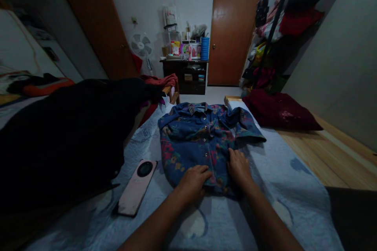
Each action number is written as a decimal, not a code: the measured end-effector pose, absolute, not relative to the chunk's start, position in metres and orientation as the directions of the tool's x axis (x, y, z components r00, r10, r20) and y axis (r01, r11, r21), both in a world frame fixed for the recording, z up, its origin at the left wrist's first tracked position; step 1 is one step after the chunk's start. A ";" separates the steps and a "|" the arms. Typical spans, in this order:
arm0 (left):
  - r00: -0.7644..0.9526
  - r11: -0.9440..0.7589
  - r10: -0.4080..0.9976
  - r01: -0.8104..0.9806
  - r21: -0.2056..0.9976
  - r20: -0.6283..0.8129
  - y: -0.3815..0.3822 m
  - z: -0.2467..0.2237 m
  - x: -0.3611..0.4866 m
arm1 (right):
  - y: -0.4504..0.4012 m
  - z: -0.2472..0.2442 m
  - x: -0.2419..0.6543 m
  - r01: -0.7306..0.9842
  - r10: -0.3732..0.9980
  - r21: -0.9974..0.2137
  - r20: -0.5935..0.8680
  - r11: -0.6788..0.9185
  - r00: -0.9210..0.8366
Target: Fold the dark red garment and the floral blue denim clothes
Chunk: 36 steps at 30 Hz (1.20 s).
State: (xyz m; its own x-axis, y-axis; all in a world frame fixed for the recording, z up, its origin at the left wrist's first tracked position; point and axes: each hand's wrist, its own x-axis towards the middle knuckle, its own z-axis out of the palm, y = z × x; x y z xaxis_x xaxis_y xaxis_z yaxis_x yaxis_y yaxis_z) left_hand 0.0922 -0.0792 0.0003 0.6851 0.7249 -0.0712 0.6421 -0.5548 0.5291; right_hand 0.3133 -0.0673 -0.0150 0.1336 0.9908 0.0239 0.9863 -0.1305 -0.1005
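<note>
A blue floral button-up shirt point(188, 145) lies front up on the light blue bedsheet point(218, 219), its collar pointing away from me. My left hand point(194, 182) rests on the shirt's lower hem, left of the button line, with its fingers bent together; whether cloth is pinched under them is hidden. At the shirt's lower right side edge is my right hand point(239, 166), its fingers curled over the fabric. The sleeve on the right spreads outward, while the left one lies bent near the body of the shirt.
A pink phone point(137, 188) lies left of the shirt. Black cloth point(67, 137) is heaped farther left. A dark red pillow point(282, 110) sits at the right, beside bare wooden boards point(332, 157). Beyond the bed stand a fan point(141, 46) and a dark cabinet point(184, 82).
</note>
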 end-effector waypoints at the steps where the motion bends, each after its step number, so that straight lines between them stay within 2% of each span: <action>1: 0.669 -0.532 0.741 0.637 0.559 -0.056 -0.078 0.002 0.091 | -0.067 -0.012 0.317 0.986 0.992 -0.121 0.034 -0.118 0.123; 3: 0.610 -0.453 0.792 0.624 0.636 -0.035 -0.075 0.007 0.086 | -0.064 -0.005 0.325 0.977 0.991 -0.192 0.081 -0.091 0.108; 6: 0.473 -0.316 0.881 0.560 0.766 0.017 -0.070 0.019 0.074 | -0.063 0.007 0.336 0.944 0.957 -0.312 0.225 -0.107 0.183; 9: 0.301 -0.213 0.951 0.490 0.845 0.065 -0.066 0.029 0.063 | -0.069 0.013 0.338 0.921 0.924 -0.366 0.287 -0.136 0.251; 11: 0.248 -0.171 0.967 0.429 0.887 0.066 -0.065 0.032 0.059 | -0.079 0.011 0.334 0.908 0.943 -0.386 0.209 -0.163 0.258; 14: 0.225 -0.166 0.969 0.268 0.949 0.106 -0.067 0.031 0.057 | -0.098 0.004 0.324 0.869 0.973 -0.452 0.004 -0.202 0.229; 17: 0.150 -0.206 0.972 0.160 0.965 0.182 -0.068 0.033 0.058 | -0.116 -0.007 0.315 0.871 0.990 -0.470 -0.056 -0.141 0.130; 21: 0.099 -0.284 0.958 0.209 0.936 0.269 -0.065 0.047 0.056 | -0.129 -0.021 0.309 0.893 1.000 -0.451 -0.019 -0.004 -0.005; 24: 0.120 -0.370 0.929 0.317 0.873 0.351 -0.064 0.064 0.053 | -0.131 -0.022 0.311 0.844 0.999 -0.535 0.033 0.011 0.008; 28: 0.169 -0.425 0.904 0.447 0.787 0.392 -0.064 0.076 0.050 | -0.132 -0.003 0.325 0.644 0.962 -0.760 0.104 -0.088 0.254; 31: 0.247 -0.454 0.891 0.523 0.721 0.382 -0.064 0.067 0.051 | -0.134 0.014 0.338 0.387 0.836 -0.921 0.175 -0.049 0.521; 33: 0.321 -0.467 0.884 0.574 0.673 0.340 -0.066 0.054 0.056 | -0.134 0.020 0.342 0.261 0.756 -0.965 0.167 -0.006 0.633; 36: 0.402 -0.479 0.876 0.659 0.580 0.266 -0.071 0.030 0.066 | -0.133 0.019 0.341 0.191 0.767 -0.982 0.121 -0.002 0.631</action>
